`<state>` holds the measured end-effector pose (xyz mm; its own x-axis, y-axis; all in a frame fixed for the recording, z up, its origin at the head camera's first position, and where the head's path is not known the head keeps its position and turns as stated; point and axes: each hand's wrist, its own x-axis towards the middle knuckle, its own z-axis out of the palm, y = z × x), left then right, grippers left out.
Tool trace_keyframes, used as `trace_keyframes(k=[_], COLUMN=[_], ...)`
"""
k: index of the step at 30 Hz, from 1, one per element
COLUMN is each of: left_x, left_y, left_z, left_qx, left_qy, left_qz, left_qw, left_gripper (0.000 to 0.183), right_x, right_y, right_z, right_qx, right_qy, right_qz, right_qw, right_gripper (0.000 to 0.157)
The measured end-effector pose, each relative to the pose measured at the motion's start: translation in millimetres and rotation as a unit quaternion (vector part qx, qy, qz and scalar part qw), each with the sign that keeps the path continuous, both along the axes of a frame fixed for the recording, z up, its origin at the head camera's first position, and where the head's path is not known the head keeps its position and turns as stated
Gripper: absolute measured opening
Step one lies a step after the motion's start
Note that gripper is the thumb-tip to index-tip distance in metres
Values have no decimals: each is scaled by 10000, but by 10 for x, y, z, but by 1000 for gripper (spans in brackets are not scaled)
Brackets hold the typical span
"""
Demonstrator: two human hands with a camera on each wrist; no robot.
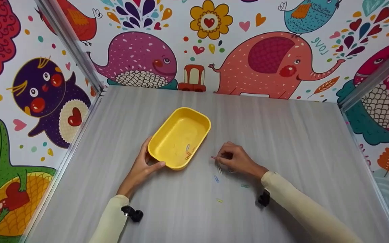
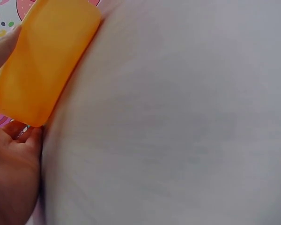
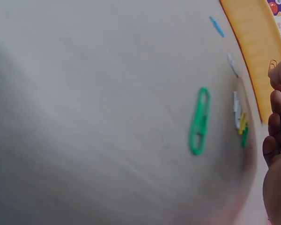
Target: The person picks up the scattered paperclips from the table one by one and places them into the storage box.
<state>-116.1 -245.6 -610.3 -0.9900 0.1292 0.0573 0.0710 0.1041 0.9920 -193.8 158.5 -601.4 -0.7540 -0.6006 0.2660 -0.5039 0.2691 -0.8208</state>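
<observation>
A yellow plastic tray rests on the table, with several paper clips in its near right part. My left hand grips the tray's near left corner, thumb at the near end and fingers along the left side. In the left wrist view, the tray hides part of those fingers. Right of the tray, my right hand pinches a red paper clip between thumb and forefinger, just above the table. Loose below that hand lie a blue paper clip, a green one, a yellow one and white ones.
The grey wood-grain table meets patterned walls at the back and both sides. Metal rails run along the side edges. A small black camera is strapped to each wrist.
</observation>
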Motion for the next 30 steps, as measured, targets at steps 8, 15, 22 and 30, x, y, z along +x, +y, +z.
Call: trace_keyframes(k=[8, 15, 22, 30], left_x=[-4, -5, -8, 3], left_y=[-6, 0, -1, -1], left_z=[-13, -9, -21, -13], left_qx=[-40, -67, -122, -64], left_qy=[33, 1, -29, -32], left_qz=[29, 53, 90, 7], left_qw=[10000, 10000, 9999, 10000], left_gripper=[111, 112, 112, 112], right_x=[-43, -78, -169, -253], right_y=[-36, -79, -122, -207], right_z=[187, 316, 396, 523], right_qx=[214, 337, 403, 642], right_qy=[-232, -236, -144, -260], right_qz=[57, 203, 348, 383], right_qw=[9995, 9989, 9985, 9969], right_gripper=[9, 4, 8, 6])
